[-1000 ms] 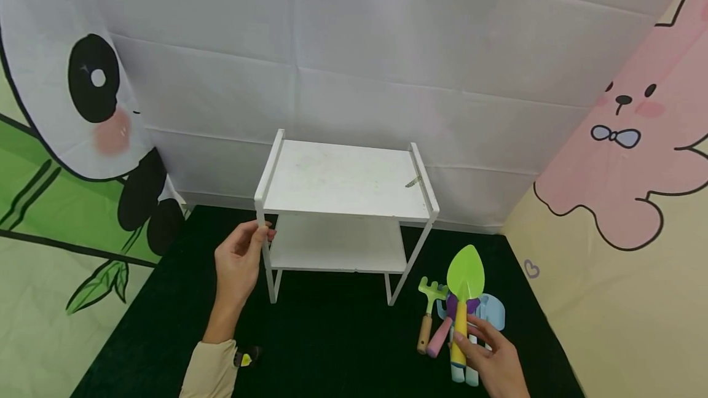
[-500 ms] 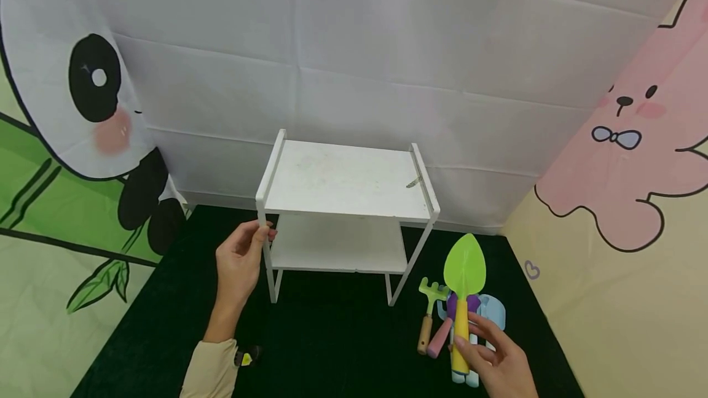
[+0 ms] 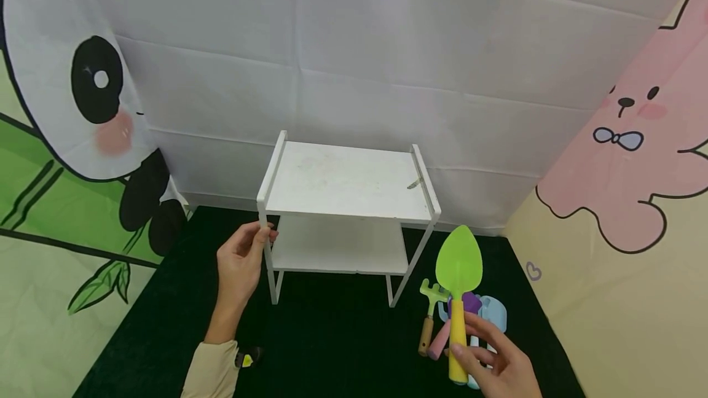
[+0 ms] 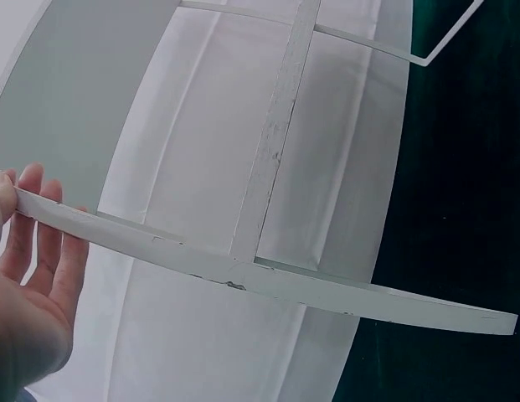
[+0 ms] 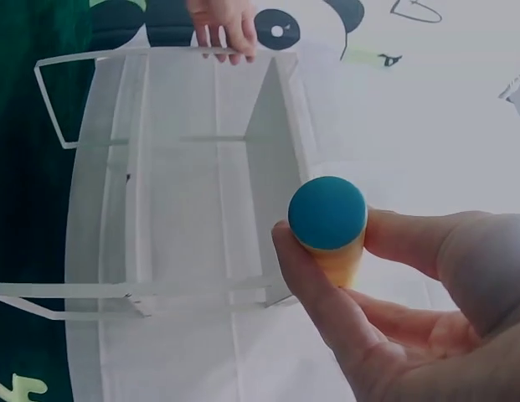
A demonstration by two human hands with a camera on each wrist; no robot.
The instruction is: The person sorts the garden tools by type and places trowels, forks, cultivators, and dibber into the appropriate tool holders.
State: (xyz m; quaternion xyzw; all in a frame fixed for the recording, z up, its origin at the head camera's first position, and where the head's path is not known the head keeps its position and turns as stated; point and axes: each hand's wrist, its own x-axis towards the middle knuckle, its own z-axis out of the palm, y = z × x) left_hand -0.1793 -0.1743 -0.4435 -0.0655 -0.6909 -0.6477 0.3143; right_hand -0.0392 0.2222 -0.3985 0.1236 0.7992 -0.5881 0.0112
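Note:
A small white two-tier shelf [image 3: 345,184] stands on the dark green mat. My left hand [image 3: 241,260] grips its front left leg, fingers curled round the thin white frame bar [image 4: 243,275]. My right hand [image 3: 498,370] holds a toy trowel with a green blade [image 3: 458,265] and yellow handle [image 3: 456,339], lifted off the pile at the shelf's right. In the right wrist view the handle's blue end cap [image 5: 326,213] shows, pinched between thumb and fingers, with the shelf [image 5: 184,176] beyond it.
More toy garden tools lie on the mat [image 3: 332,336] right of the shelf: a green rake with a wooden handle [image 3: 428,312], a pink-handled one [image 3: 438,339] and a light blue scoop [image 3: 492,312]. Cloth backdrops with a panda and a pink rabbit wall in the mat.
My right hand has raised the green trowel off the pile of toy tools and shifted it slightly left. The left hand has kept its hold on the shelf leg.

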